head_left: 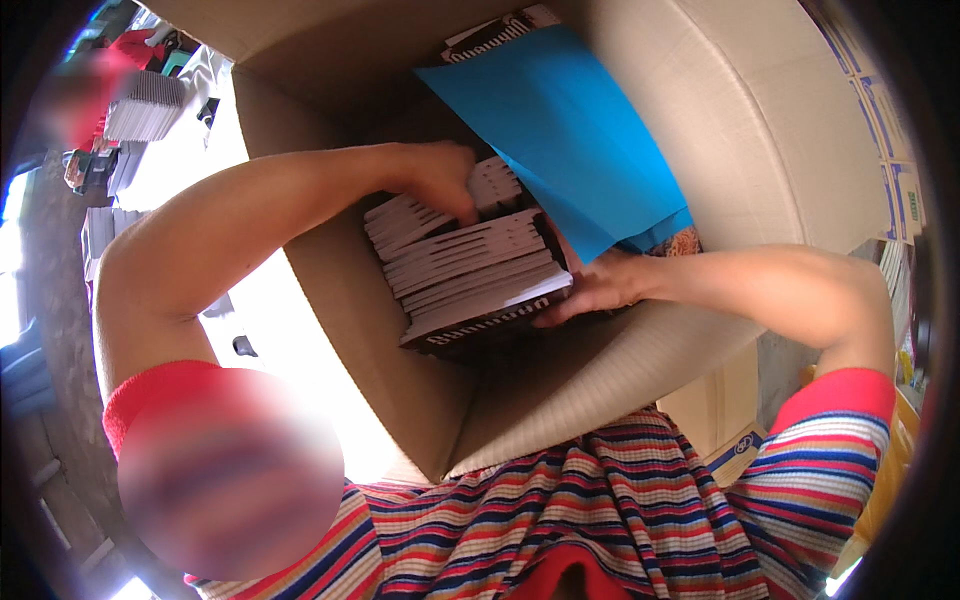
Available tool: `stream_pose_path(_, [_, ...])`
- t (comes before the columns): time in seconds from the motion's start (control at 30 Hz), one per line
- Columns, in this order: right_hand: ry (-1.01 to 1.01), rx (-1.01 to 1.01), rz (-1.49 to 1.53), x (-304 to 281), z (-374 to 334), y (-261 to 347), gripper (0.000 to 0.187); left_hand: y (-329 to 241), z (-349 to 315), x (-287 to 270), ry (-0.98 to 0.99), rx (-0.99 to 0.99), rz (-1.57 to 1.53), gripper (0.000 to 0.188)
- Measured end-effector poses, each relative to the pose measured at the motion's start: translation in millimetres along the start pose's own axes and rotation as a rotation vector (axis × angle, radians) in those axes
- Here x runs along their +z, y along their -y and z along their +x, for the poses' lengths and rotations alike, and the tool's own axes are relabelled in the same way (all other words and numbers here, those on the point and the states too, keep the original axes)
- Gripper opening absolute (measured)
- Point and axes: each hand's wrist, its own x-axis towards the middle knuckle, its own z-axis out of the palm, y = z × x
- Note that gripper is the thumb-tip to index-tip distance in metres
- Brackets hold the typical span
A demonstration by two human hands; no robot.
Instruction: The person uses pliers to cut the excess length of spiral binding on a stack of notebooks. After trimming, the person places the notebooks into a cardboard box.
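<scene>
A large open cardboard box (345, 310) holds a row of thin booklets (480, 262) with white page edges and dark covers. My left hand (443, 178) reaches over the left wall and is closed on booklets at the far part of the row, its thumb pressing down between them. At the near right corner of the same row, my right hand (602, 284) grips the booklets' edge, its fingers partly hidden by the front one. Sheets of bright blue paper (575, 130) lean across the right part of the box, just above my right hand.
More dark-covered booklets (500, 35) stand at the box's far end. A white table surface (190, 150) lies to the left, with stacked booklets (145, 105) on it. Another person in red (100, 85) is at the far left. Flat cardboard (715, 400) rests below the box at right.
</scene>
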Motion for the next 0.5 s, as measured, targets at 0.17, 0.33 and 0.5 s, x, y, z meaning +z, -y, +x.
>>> stream_pose_path(0.17, [-0.088,-0.195,-0.169,-3,8,3,0.098,2,4,-2,0.013,0.009,-0.062,0.05])
stream_pose_path(0.33, [-0.22,-0.191,-0.391,-8,-3,42,0.097,-16,-21,-27,0.182,-0.012,-0.119,0.051])
stream_pose_path(0.5, [-0.325,-0.235,-0.302,-9,-9,110,0.085,-22,-88,-72,-0.093,0.048,-0.208,0.065])
